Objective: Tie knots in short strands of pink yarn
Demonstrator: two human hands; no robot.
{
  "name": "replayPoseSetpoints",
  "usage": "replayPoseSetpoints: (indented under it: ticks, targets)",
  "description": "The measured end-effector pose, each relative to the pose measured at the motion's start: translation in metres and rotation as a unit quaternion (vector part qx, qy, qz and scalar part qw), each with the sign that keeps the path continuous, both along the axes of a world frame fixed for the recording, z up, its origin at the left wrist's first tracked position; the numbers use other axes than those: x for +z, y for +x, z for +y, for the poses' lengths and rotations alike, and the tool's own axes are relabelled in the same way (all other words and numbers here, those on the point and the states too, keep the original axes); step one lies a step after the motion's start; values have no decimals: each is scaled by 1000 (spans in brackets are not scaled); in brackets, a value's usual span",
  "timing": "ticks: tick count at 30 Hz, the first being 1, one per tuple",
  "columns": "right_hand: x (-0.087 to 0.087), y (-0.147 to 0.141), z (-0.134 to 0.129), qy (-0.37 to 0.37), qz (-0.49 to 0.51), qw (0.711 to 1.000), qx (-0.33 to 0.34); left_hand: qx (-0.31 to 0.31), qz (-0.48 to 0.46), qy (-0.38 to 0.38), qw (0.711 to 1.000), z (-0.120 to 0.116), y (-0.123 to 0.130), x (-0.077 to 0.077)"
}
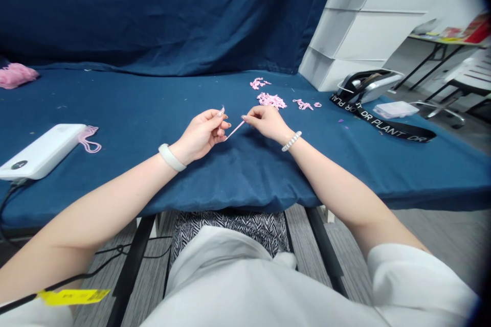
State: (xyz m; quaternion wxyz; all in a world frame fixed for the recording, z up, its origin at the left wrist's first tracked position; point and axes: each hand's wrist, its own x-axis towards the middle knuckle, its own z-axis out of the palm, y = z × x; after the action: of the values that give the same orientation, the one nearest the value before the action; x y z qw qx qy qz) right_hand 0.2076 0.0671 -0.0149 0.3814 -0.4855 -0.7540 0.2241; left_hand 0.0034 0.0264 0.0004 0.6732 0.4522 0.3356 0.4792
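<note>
A thin pink cord [235,131] stretches slantwise between my two hands above the blue cloth. My left hand [205,133], with a pale bangle at its wrist, is closed on the cord's lower end, fingers curled; a small tip pokes up by the thumb. My right hand [266,120], wearing a beaded bracelet, pinches the upper end between thumb and forefinger. Just beyond the right hand lies a pile of small pink cord pieces [271,100]. A smaller pink heap [260,83] sits behind it, and a few pink loops [303,104] lie to its right.
A white power bank [44,150] with a black cable rests at left, pink cords [90,139] beside it. A pink bundle [17,75] lies far left. At right are a black lettered strap [395,125], a dark case [364,84] and a clear box [396,109]. White boxes [345,36] stand behind.
</note>
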Motion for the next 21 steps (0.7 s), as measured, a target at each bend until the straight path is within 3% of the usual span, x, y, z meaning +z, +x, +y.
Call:
replayPoseSetpoints:
  ticks: [6, 13, 21]
  targets:
    - [13, -6, -17, -44, 26, 997, 52, 7, 37, 18, 999, 1, 0, -3]
    - [25, -11, -29, -67, 103, 977, 176, 15, 60, 46, 997, -6, 4, 0]
    - [24, -16, -38, -32, 164, 971, 174, -46, 66, 50, 996, -13, 4, 3]
